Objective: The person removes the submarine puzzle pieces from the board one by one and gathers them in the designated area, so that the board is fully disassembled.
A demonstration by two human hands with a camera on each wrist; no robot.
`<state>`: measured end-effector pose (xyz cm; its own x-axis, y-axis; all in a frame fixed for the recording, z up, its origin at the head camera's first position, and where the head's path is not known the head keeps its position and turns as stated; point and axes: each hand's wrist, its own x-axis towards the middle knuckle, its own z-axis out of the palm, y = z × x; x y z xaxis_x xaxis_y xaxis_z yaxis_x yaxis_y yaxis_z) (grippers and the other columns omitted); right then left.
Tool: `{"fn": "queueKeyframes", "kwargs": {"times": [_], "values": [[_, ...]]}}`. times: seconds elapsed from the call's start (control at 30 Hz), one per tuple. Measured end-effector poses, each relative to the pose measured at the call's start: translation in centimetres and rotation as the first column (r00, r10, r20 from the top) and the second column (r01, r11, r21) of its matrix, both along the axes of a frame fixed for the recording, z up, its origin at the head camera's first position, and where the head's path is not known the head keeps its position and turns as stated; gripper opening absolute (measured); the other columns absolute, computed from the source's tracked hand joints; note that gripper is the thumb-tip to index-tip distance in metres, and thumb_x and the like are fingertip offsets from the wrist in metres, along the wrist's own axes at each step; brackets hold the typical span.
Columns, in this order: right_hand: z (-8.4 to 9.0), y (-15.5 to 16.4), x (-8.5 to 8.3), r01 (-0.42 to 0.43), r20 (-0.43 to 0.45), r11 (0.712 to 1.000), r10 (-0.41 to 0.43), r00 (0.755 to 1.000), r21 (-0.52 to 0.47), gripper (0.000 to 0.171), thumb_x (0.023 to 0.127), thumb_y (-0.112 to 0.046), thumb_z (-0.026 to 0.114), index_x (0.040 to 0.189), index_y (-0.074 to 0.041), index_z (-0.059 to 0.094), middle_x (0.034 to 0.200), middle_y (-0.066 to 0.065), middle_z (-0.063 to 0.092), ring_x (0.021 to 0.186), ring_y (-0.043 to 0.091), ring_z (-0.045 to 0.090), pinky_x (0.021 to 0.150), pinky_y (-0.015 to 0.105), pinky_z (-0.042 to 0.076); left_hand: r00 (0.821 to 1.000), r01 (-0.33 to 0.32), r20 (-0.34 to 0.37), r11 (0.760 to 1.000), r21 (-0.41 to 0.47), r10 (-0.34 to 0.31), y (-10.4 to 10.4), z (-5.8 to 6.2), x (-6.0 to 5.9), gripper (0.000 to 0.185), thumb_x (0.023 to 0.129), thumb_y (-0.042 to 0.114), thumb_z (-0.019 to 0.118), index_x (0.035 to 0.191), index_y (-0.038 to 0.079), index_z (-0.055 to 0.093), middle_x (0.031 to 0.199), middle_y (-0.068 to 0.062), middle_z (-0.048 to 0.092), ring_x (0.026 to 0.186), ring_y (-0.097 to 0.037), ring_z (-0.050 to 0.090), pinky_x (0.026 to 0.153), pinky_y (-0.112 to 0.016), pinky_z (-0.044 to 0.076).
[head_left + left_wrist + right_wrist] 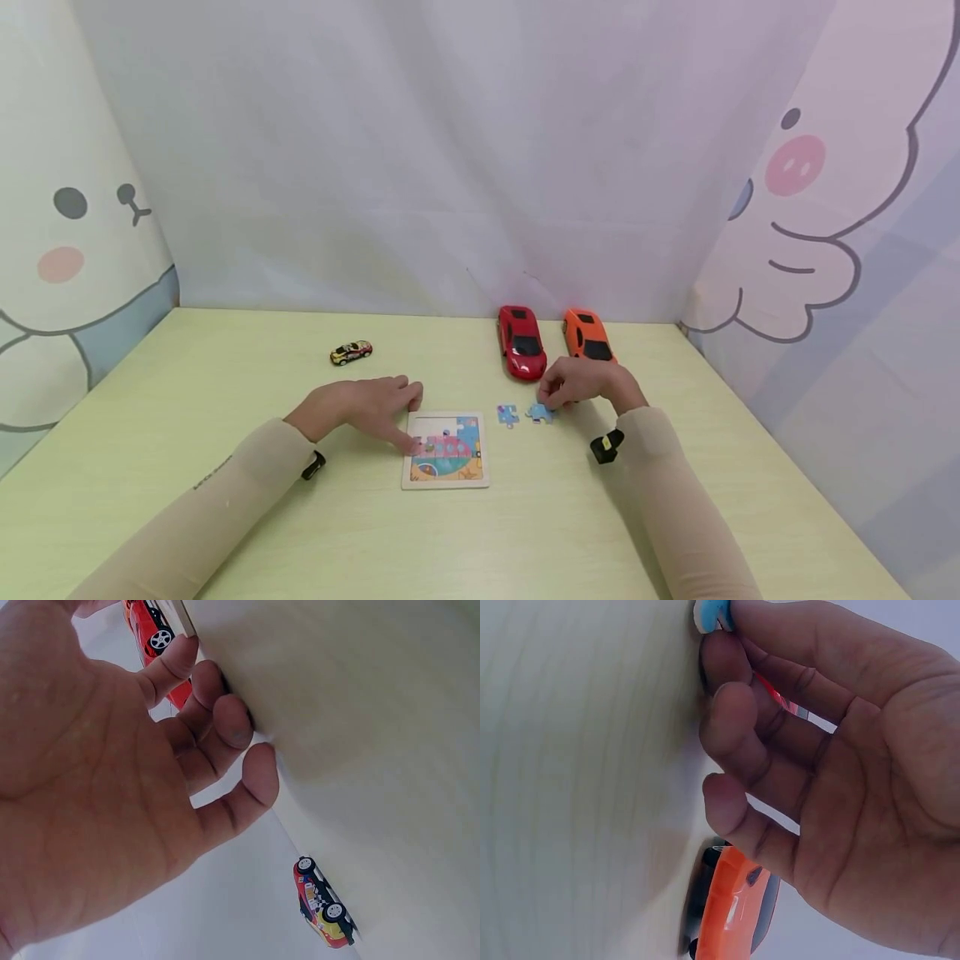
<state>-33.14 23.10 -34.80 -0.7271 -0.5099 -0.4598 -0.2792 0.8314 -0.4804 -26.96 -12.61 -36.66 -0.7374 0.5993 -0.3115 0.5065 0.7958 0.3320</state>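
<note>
A jigsaw puzzle board with a pale frame lies on the table, a pink and blue sea picture partly assembled in it. My left hand is at its left side, thumb on the board's left part and fingers loosely bent against the tabletop. To the right of the board, my right hand pinches a blue puzzle piece between thumb and index finger. In the right wrist view that blue piece shows at the fingertips, close to the table. A second loose piece lies between the board and my right hand.
A red toy car stands behind the loose pieces, with an orange toy car beside it, just behind my right hand. A small yellow and red toy car sits at the back left. Fabric with cartoon animals walls the table's back and sides.
</note>
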Motion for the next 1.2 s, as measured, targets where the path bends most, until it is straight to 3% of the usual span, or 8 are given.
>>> {"fn": "queueKeyframes", "kwargs": {"times": [0.47,0.87,1.2], "values": [[-0.3,0.0,-0.1,-0.031,-0.012,0.998,0.030,0.999,-0.046,0.008,0.095,-0.009,0.067,0.101,-0.014,0.069,0.091,0.002,0.061,0.082,0.017,0.056,0.072,0.030,0.047,1.000,0.004,0.007,1.000,0.006,-0.004,0.0,0.2,0.1,0.053,0.083,0.052,0.077,0.103,0.017,0.043,0.092,-0.003,0.043,0.084,-0.017,0.043,0.072,-0.034,0.034],[0.1,-2.1,0.6,-0.076,-0.084,0.994,0.069,0.994,-0.082,0.007,0.095,-0.012,0.066,0.103,-0.012,0.067,0.088,0.000,0.060,0.081,0.017,0.055,0.072,0.031,0.046,1.000,0.006,0.001,1.000,0.002,-0.006,0.0,0.3,0.0,0.053,0.083,0.052,0.077,0.103,0.016,0.043,0.091,-0.003,0.043,0.083,-0.017,0.044,0.071,-0.034,0.034],[0.6,-4.6,1.8,-0.195,-0.163,0.975,0.176,0.971,-0.108,0.013,0.096,-0.010,0.062,0.105,-0.015,0.070,0.085,-0.001,0.059,0.077,0.015,0.055,0.070,0.030,0.046,1.000,0.013,-0.005,1.000,-0.001,-0.013,-0.1,0.0,-0.3,0.054,0.083,0.054,0.076,0.103,0.017,0.043,0.092,-0.003,0.044,0.083,-0.017,0.044,0.071,-0.034,0.034]]}}
